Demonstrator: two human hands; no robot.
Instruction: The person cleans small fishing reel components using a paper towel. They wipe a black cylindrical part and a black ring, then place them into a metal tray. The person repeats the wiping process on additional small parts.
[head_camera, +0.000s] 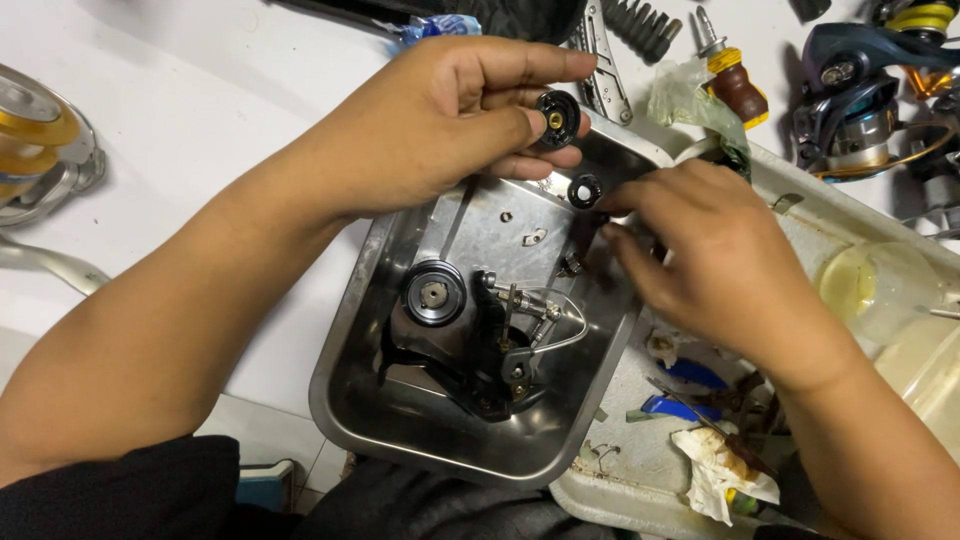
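A small black knob with a brass centre (557, 117) is pinched in the closed left hand (440, 120) above the steel tray (345, 400), while a black ring (584, 190) is nipped by the right hand's (715, 250) fingertips, best kept over the tray.

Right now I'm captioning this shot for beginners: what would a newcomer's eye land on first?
First, the left hand at top centre, pinching a small black round part with a brass centre above the steel tray. Next, the right hand reaching over the tray's right rim beside a small black ring. Inside the tray lies a dark, partly stripped fishing reel.
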